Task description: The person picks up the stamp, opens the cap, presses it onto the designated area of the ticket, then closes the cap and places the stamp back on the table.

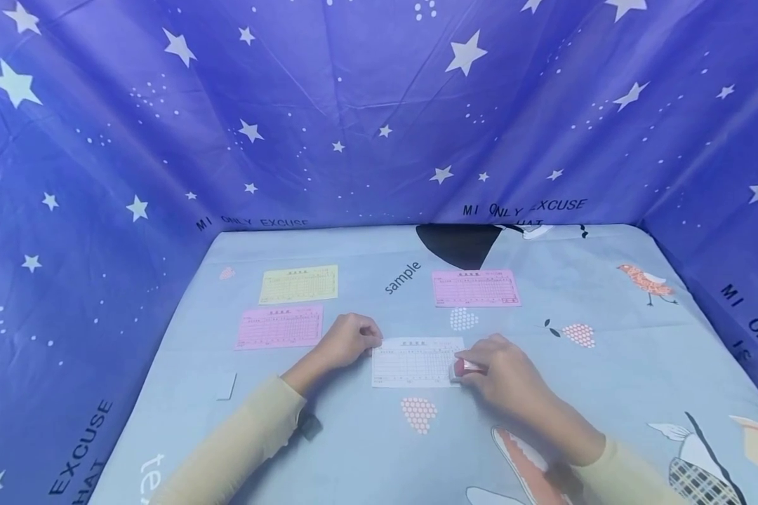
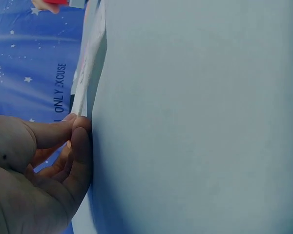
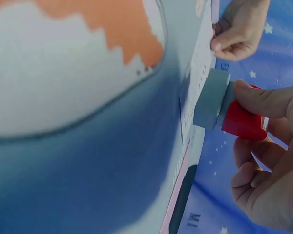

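Observation:
A white printed slip (image 1: pixel 410 365) lies in front of the person in the head view. My left hand (image 1: pixel 350 339) pinches its left edge between thumb and fingers; the left wrist view shows the paper's edge (image 2: pixel 90 63) raised a little off the cloth. Over the slip's right end, my right hand (image 1: pixel 508 372) holds a rubber stamp (image 1: pixel 459 368). In the right wrist view the stamp has a red grip (image 3: pixel 241 122) under the thumb and a grey block (image 3: pixel 211 100) close over the paper. The stamp's face is hidden.
Behind lie a yellow slip (image 1: pixel 300 285), a pink slip (image 1: pixel 279 328) left of the left hand, and another pink slip (image 1: pixel 476 287) at back right. A small pale piece (image 1: pixel 226 386) sits by the left forearm. Starred blue curtains (image 1: pixel 354 105) surround the patterned cloth (image 1: pixel 366 456).

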{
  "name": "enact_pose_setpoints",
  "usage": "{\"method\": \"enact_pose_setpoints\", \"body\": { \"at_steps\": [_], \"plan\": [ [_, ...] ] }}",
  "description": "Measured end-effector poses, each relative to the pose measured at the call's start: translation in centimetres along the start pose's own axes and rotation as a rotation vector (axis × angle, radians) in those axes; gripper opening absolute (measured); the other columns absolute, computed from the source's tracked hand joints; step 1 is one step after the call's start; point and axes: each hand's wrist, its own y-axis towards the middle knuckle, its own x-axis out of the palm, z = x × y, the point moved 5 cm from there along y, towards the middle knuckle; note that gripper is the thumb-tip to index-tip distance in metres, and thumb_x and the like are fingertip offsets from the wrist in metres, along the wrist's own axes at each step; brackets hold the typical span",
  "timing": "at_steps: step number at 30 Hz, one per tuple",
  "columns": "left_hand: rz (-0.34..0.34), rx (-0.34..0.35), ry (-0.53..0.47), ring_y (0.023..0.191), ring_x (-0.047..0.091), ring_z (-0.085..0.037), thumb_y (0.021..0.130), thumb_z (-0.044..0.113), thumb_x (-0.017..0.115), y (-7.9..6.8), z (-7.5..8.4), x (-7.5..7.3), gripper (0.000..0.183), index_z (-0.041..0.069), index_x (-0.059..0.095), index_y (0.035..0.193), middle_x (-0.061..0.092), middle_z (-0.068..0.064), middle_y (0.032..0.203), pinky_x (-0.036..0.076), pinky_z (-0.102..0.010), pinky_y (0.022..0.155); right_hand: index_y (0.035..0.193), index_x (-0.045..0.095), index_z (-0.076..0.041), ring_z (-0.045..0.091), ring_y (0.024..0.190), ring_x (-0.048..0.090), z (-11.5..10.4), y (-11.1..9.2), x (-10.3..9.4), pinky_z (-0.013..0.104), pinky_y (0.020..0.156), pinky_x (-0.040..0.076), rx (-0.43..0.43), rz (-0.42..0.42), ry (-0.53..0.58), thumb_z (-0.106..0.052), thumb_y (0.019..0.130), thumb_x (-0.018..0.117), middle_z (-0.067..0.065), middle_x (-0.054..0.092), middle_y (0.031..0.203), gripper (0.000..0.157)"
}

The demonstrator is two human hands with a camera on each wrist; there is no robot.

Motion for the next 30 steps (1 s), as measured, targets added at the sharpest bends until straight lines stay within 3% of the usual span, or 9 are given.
{"method": "enact_pose_setpoints", "body": {
  "at_steps": [7, 16, 23, 30],
  "plan": [
    [0.002, -0.023, -0.056, 0.06, 0.061, -0.012, 0.091, 0.006, 0.071, -0.1, 0.0, 0.0, 0.009, 0.012, 0.074, 0.084, 0.067, 0.004, 0.069, 0.049, -0.025, 0.055, 0.104, 0.08, -0.009, 0.01, 0.082, 0.06, 1.5, -0.6, -1.7, 0.033, 0.074, 0.052, 0.021, 0.09, 0.078, -0.013, 0.07, 0.092, -0.013, 0.071, 0.086, 0.036],
    [-0.017, -0.048, -0.182, 0.057, 0.063, -0.014, 0.09, 0.002, 0.071, 0.1, 0.0, 0.3, 0.007, 0.006, 0.075, 0.086, 0.068, -0.001, 0.069, 0.051, -0.025, 0.054, 0.103, 0.08, -0.009, 0.019, 0.089, 0.065, 3.3, -1.7, -2.8, 0.039, 0.078, 0.053, 0.094, 0.104, 0.074, -0.01, 0.07, 0.091, -0.003, 0.075, 0.092, 0.035],
    [-0.015, -0.049, -0.17, 0.057, 0.063, -0.014, 0.091, 0.002, 0.07, 0.7, 0.4, 0.8, 0.008, 0.006, 0.074, 0.085, 0.068, -0.002, 0.068, 0.052, -0.025, 0.054, 0.103, 0.08, -0.008, 0.016, 0.083, 0.063, 4.1, -2.4, -3.3, 0.029, 0.071, 0.052, 0.138, 0.109, 0.102, -0.008, 0.07, 0.091, -0.006, 0.074, 0.087, 0.035],
    [-0.026, -0.045, -0.165, 0.058, 0.064, -0.014, 0.092, 0.004, 0.07, 1.3, 0.8, 1.3, 0.009, 0.007, 0.075, 0.085, 0.068, -0.001, 0.069, 0.053, -0.026, 0.055, 0.102, 0.08, -0.008, 0.017, 0.084, 0.064, 4.5, -2.8, -3.5, 0.028, 0.071, 0.052, 0.134, 0.13, 0.104, -0.008, 0.069, 0.091, -0.005, 0.075, 0.088, 0.035]
  ]
}}
